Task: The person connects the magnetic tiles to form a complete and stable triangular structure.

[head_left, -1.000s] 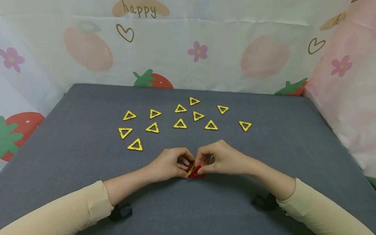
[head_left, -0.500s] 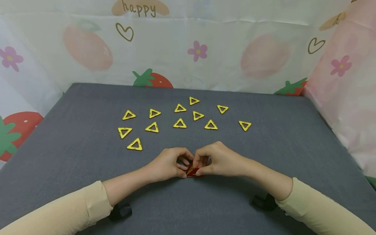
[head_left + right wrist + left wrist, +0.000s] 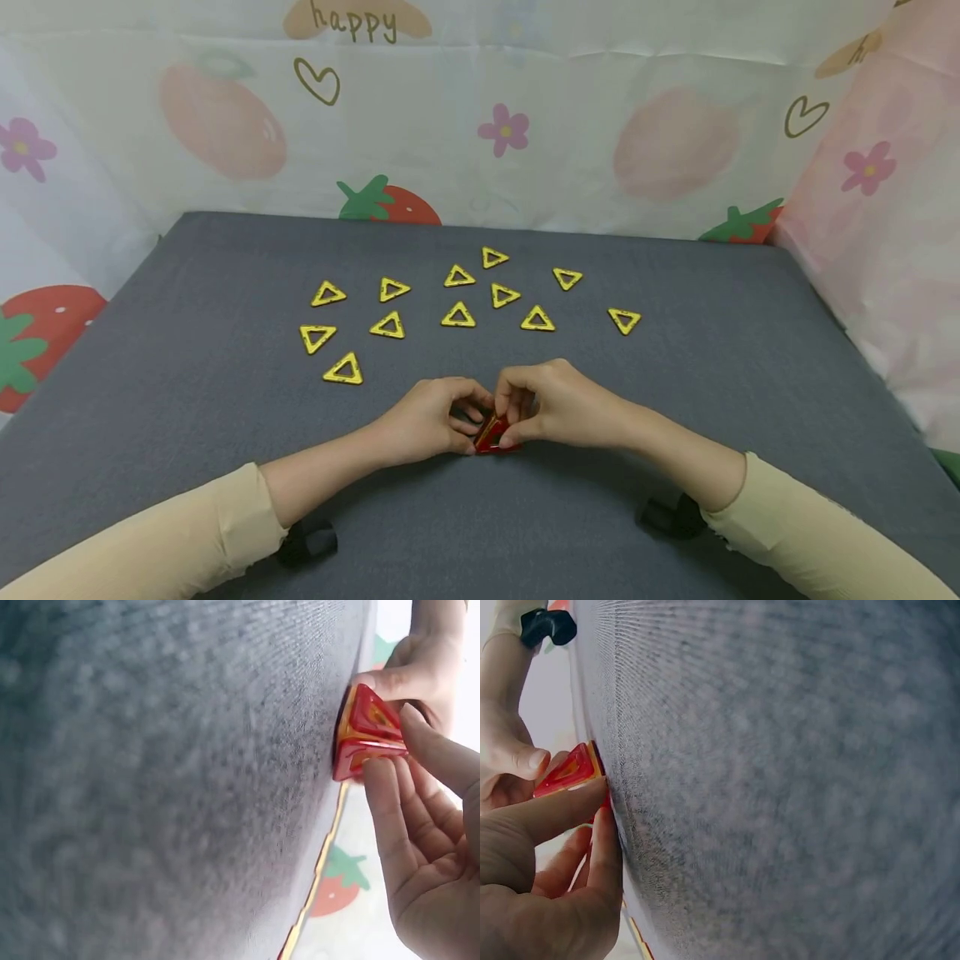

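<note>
Near the front middle of the table, several red-and-yellow triangular tiles stand leaning together as a small pyramid (image 3: 489, 437). My left hand (image 3: 431, 421) holds its left side, with thumb and fingers at the base. From the right, my right hand (image 3: 566, 408) pinches the upper part of the pyramid between thumb and fingers. In the right wrist view, two red faces (image 3: 365, 705) meet along an edge, and the fingertips cover the top. The left wrist view shows one red tile (image 3: 568, 771) sloping upward between both hands.
Several yellow triangular tiles lie flat and scattered beyond the hands, among them one at the left (image 3: 345, 369) and one at the far right (image 3: 625, 321). The grey table (image 3: 750, 375) ends at a printed cloth backdrop (image 3: 570, 108).
The red tile pinched by my right hand has tilted inward against the others, and the yellow gap between them has narrowed. My left hand stays nearly still; the scattered tiles keep their places.
</note>
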`<state>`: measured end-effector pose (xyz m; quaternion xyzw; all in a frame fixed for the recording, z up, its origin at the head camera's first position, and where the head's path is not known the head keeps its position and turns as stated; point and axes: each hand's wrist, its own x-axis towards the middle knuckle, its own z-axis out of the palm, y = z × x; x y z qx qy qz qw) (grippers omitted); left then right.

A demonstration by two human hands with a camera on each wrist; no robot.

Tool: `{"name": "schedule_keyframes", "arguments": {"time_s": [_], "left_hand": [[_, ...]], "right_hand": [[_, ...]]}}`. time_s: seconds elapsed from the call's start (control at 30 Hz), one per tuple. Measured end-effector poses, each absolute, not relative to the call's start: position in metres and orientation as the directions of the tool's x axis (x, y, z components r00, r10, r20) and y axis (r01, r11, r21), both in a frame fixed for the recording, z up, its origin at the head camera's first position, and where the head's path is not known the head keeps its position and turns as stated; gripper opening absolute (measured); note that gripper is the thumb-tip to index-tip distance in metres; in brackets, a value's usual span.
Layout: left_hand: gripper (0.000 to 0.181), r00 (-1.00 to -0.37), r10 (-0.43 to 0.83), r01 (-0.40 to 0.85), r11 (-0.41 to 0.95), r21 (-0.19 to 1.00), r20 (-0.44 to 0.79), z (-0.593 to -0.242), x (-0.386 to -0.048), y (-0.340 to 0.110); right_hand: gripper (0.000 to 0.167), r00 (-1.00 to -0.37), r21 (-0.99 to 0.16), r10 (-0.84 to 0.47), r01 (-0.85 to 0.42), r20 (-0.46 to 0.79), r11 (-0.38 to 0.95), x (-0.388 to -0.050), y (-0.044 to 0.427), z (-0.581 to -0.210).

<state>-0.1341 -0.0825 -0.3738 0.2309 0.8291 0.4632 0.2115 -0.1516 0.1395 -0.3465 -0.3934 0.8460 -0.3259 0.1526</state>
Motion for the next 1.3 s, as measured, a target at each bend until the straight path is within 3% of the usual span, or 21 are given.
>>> {"name": "schedule_keyframes", "arguments": {"time_s": [0.2, 0.67, 1.3], "left_hand": [[0.041, -0.831, 0.532, 0.14, 0.484, 0.864, -0.164, -0.3705, -0.1329, -0.0847], [0.015, -0.853, 0.514, 0.243, 0.536, 0.808, -0.085, -0.371, -0.128, -0.0798], [0.01, -0.843, 0.537, 0.371, 0.537, 0.758, 0.032, -0.371, -0.1241, -0.0782]], "right_hand": [[0.018, -0.666, -0.678, -0.741, -0.505, -0.089, 0.535, -0.1551, 0.1463, -0.3459], [0.01, -0.629, -0.732, -0.76, -0.44, -0.161, 0.519, -0.1575, 0.146, -0.3517], [0.012, -0.673, -0.768, -0.706, -0.324, -0.223, 0.552, -0.1589, 0.1452, -0.353]]}}
